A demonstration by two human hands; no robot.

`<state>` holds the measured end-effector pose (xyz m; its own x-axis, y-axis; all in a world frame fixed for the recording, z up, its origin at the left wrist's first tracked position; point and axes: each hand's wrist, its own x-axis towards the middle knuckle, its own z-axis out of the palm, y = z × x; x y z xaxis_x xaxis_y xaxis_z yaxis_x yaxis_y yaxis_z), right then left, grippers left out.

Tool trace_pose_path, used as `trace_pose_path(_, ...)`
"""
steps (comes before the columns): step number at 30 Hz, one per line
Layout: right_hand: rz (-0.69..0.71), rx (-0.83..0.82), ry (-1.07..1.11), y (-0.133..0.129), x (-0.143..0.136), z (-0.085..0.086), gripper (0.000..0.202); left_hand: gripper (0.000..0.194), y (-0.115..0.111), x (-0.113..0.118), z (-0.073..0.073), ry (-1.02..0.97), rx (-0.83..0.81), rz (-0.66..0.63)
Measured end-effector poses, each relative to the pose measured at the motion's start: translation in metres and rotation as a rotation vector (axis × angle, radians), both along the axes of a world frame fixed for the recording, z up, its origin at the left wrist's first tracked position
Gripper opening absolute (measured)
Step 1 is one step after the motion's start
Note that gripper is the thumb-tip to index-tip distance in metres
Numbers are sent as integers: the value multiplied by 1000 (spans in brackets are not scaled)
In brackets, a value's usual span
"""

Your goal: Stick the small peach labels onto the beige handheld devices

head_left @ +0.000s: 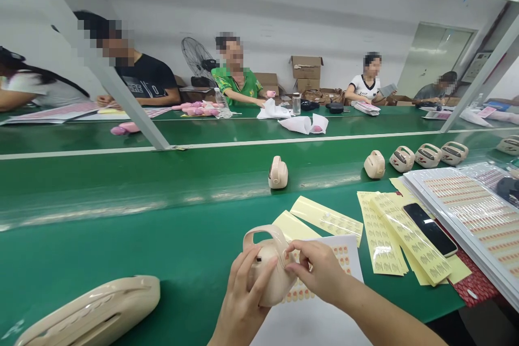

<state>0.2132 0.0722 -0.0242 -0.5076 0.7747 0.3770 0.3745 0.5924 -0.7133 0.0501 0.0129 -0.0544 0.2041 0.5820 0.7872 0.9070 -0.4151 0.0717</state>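
My left hand [245, 289] is wrapped round a small cream handled device [267, 281], tilted, with its loop handle upward and a small dark port on its side. At the base of that handle, the thumb and forefinger of my right hand [314, 267] are pinched together against the casing. Whatever may be between those fingertips is too small to make out. Beneath both hands lies a white sheet of small orange stickers [343, 273], partly covered by the device and my right hand.
Yellow label sheets [381, 243] and a black phone [430, 230] lie to the right, beside stacked sticker sheets [478, 211]. A larger cream device [93, 308] sits at lower left. Several small cream devices [402, 159] stand along the green belt [194, 184]. Co-workers sit across.
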Motion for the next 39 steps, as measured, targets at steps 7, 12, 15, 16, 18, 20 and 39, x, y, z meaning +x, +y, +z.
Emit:
trace_pose_path(7,64,-296,-31,5,7,12,17,68,-1,1,-18,-95,-29,-51)
trace_pose_path(12,112,-264,8,3,8,14,12,68,-4,5,-17,-170,-112,-70)
trace_pose_path(15,131,-322,41,2,8,17,11,73,-8,6,-12,-201,-207,-93)
trace_pose_path(16,135,-383,53,2,8,19,10,74,-10,6,-11,-214,-227,-100)
trace_pose_path(18,147,-495,71,5,9,24,9,75,-11,6,-11,-238,-245,-114)
trace_pose_path(20,159,-548,69,8,11,27,10,74,-12,7,-12,-237,-249,-135)
trace_pose_path(39,573,-1312,436,31,20,20,42,80,-17,15,-19,-932,-384,-254)
